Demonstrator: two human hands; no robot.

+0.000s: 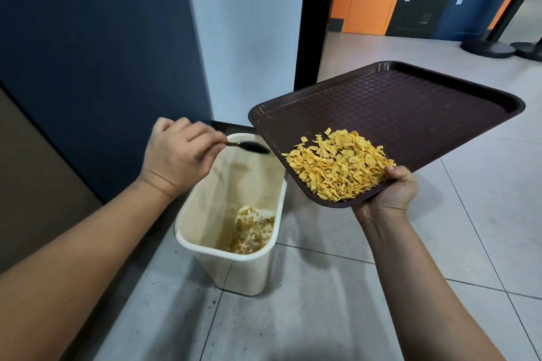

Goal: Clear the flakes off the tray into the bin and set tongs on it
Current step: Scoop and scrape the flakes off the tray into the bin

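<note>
Right hand [391,193] is gripping the near corner of the tilted dark-brown plastic tray [410,108] beside the cream plastic bin [187,240]. Yellow flakes [337,165] are piling there, mostly undumped. Left hand [179,155] is pinching a black spoon [249,146]. No tongs visible.

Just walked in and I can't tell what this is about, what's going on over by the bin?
A person is clearing a dark brown plastic tray over a cream plastic bin on the tiled floor. The right hand grips the tray's near corner, tilting it toward the bin. A pile of yellow cereal flakes sits at that low corner, not yet tipped out. The left hand holds a small dark spoon above the bin, beside the tray's edge. Some flakes already lie in the bin.
</note>
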